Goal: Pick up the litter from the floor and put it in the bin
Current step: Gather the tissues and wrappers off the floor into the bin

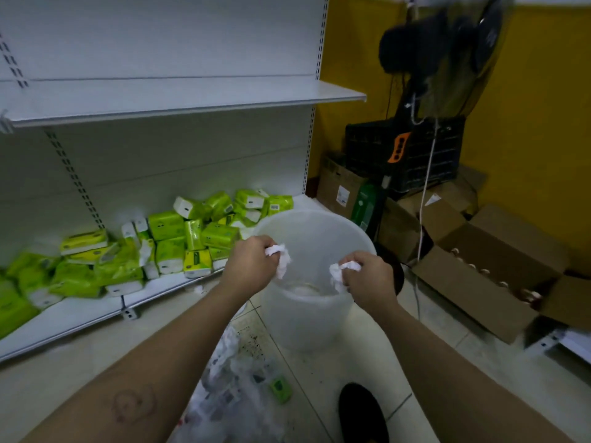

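A translucent white bin (315,230) stands on the tiled floor in front of me. My left hand (251,262) is over its left rim, shut on a crumpled white tissue (281,257). My right hand (371,278) is over the right rim, shut on another crumpled white tissue (337,276). Both tissues hang above the bin's opening. Something pale lies at the bin's bottom. On the floor below my arms lies a clear crumpled plastic wrapper (230,388) and a small green packet (280,388).
A white shelf unit (179,100) on the left holds green tissue packs (166,241) on its bottom shelf. Cardboard boxes (486,266), a black crate (406,151) and a fan (447,52) stand at the right against a yellow wall. My dark shoe (363,414) is below.
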